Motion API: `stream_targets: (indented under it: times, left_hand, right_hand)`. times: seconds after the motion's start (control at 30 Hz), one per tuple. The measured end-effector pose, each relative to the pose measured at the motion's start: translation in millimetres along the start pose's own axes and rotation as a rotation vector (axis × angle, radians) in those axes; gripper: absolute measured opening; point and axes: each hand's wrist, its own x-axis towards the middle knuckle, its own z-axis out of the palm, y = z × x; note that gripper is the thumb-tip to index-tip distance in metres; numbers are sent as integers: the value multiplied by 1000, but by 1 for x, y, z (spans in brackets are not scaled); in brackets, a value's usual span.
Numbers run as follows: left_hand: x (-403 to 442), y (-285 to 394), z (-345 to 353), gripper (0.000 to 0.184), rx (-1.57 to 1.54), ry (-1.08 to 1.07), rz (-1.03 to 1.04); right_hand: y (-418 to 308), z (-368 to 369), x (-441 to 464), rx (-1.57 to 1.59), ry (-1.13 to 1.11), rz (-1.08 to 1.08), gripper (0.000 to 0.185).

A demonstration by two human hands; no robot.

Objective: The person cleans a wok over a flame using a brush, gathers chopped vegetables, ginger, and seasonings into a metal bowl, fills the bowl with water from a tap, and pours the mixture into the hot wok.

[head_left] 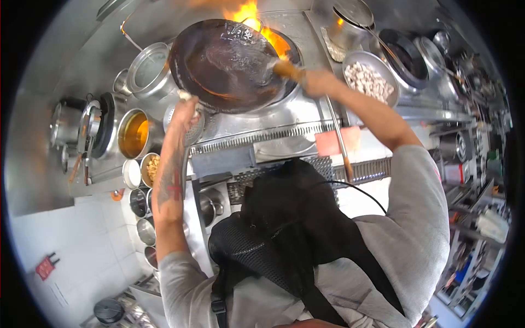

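Note:
A big dark wok (219, 71) is tilted over the stove, with orange flames (279, 44) rising behind its far right edge. My left hand (186, 112) is closed at the wok's near left rim, round a pale cloth (186, 95). My right hand (320, 83) is closed round the brown handle of a brush-like tool (287, 70). The tool's blurred tip is over the right side of the wok. Water or steam shows on the wok's inner surface.
A bowl of pale diced pieces (369, 82) stands right of the wok. Left are a pot of amber liquid (134, 134), a steel pot (147, 68) and small containers. A long-handled tool (340, 136) lies across the front edge near a pink cloth (328, 142).

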Motion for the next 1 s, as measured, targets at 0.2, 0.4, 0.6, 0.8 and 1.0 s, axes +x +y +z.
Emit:
stream_targets:
  times: [0.2,0.4,0.6,0.8,1.0]
  left_hand:
    - [5,50,-7,20,206,-71,-33]
    - [-27,66,29,23,431,53,168]
    - [-87,49,51,47,900,146,547]
    - [-87,45,40,53,972,246,596]
    - [-63,23,-11,35,578,95,214]
  right_hand:
    - [-66,-15,-32,534,195,268,66]
    - [-215,4,-78,660,374,23,48]
    - [-124,22,9,890,472,550,28]
    - [-211,72,-106,691,390,-13,25]
    - [-48,76,-83,402,375,406,31]
